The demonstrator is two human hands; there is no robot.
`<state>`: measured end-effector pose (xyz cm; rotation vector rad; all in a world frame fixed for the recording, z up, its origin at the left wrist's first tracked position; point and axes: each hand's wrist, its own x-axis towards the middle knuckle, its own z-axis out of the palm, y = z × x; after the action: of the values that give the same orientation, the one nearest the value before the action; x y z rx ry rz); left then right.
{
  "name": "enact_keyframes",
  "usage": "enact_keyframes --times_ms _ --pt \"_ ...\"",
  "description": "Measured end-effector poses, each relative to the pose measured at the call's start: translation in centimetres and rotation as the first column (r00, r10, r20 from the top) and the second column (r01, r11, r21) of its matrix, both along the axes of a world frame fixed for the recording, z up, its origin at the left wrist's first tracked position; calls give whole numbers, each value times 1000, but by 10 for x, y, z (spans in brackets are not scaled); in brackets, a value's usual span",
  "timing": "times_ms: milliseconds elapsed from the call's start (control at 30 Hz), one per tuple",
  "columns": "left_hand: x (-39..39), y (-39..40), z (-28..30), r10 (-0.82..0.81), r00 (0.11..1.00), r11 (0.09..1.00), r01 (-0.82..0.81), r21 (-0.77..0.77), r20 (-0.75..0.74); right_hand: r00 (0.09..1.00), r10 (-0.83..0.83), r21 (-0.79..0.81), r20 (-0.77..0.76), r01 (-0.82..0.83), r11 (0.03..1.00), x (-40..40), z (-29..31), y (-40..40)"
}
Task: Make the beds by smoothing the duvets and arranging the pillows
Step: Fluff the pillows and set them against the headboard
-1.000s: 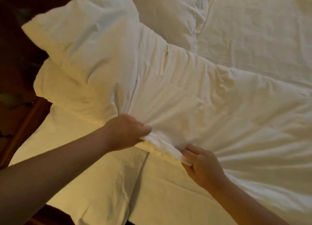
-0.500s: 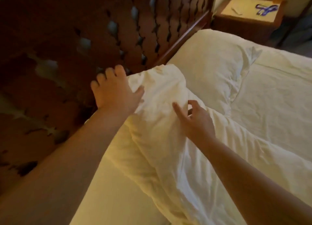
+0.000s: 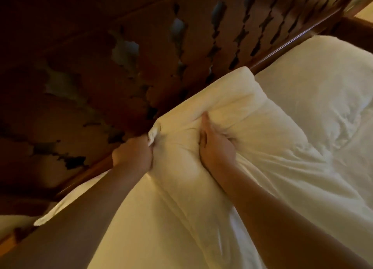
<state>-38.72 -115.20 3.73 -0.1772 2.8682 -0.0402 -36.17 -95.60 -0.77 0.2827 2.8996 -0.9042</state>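
A white pillow (image 3: pixel 238 99) lies against the dark wooden headboard (image 3: pixel 141 47), partly covered by the white duvet (image 3: pixel 262 178). My left hand (image 3: pixel 133 155) grips a bunched corner of white fabric at the pillow's left end, close to the headboard. My right hand (image 3: pixel 216 147) digs into the fabric on top of the pillow, fingers curled into a fold with the thumb stretched up. A second white pillow (image 3: pixel 323 83) lies to the right along the headboard.
The carved headboard with cut-out slots fills the upper left. Its lower rail (image 3: pixel 84 178) runs diagonally beside the mattress edge. A white sheet (image 3: pixel 141 228) covers the mattress between my forearms.
Both hands, spread over the pillow half a second ago, have closed on the fabric. One second ago they held the duvet edge lower on the bed. The view has moved closer to the headboard.
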Motion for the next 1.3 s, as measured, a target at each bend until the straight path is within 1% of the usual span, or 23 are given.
enact_keyframes --times_ms 33,67,100,133,167,200,233,267,300,333,367,400,433,500,567,700,867,967,1033,1100,1167,1233,1300 --pt "-2 7 2 -1 1000 997 1 -71 -2 998 56 57 14 -57 997 -4 -2 -2" --pt "-7 18 9 -21 998 991 14 -129 -53 995 92 105 22 -94 990 -10 -1 -3" --pt "-10 35 19 -63 987 986 39 -163 -146 993 118 146 31 -121 982 -15 0 -2" --pt "-9 56 28 -112 962 987 79 -139 -250 990 135 181 45 -141 973 -20 0 1" --pt "-6 77 32 -158 934 987 148 -57 -319 985 160 199 72 -171 965 -24 1 3" --pt "-3 96 29 -202 919 970 235 56 -339 971 211 199 114 -230 952 -27 1 8" --pt "1 109 18 -235 926 945 289 156 -295 949 279 175 149 -303 937 -30 2 14" --pt "2 113 2 -253 941 928 302 217 -225 939 323 140 121 -338 931 -33 3 23" --pt "1 110 -16 -263 947 923 303 237 -185 949 316 103 18 -316 943 -34 4 36" --pt "-2 102 -33 -265 945 923 307 234 -193 963 238 93 -124 -228 969 -36 4 53" --pt "-6 91 -48 -269 936 922 319 220 -226 964 130 137 -234 -99 986 -40 1 71" --pt "-9 82 -59 -273 924 918 333 215 -268 963 49 218 -265 10 976 -44 -2 87" --pt "-10 75 -67 -266 914 913 341 224 -308 974 19 294 -226 49 955 -51 -5 101" --pt "-11 66 -84 -254 904 910 344 231 -345 995 39 356 -91 -4 935 -70 -18 115" --pt "-12 62 -101 -251 904 911 342 232 -346 999 47 365 9 -48 930 -97 -33 119" --pt "-18 67 -124 -251 930 915 319 248 -268 973 -38 356 226 -47 933 -128 -77 137" --pt "-27 77 -141 -236 955 928 277 249 -181 932 -96 334 350 -28 942 -151 -115 152" --pt "-26 75 -140 -244 966 912 258 320 -85 898 -160 299 411 33 954 -157 -108 144" --pt "-29 72 -128 -259 966 891 238 387 1 908 -164 278 386 55 959 -147 -90 130" --pt "-27 63 -111 -252 967 894 217 393 38 961 -51 262 272 -23 965 -123 -73 107" --pt "-13 50 -101 -204 979 927 196 320 -10 977 144 272 160 -184 945 -96 -61 82" --pt "1 40 -101 -121 991 954 131 270 -56 955 260 281 142 -290 915 -93 -59 71" --pt "7 39 -109 -56 996 956 74 283 -71 943 283 316 173 -325 891 -108 -62 79"
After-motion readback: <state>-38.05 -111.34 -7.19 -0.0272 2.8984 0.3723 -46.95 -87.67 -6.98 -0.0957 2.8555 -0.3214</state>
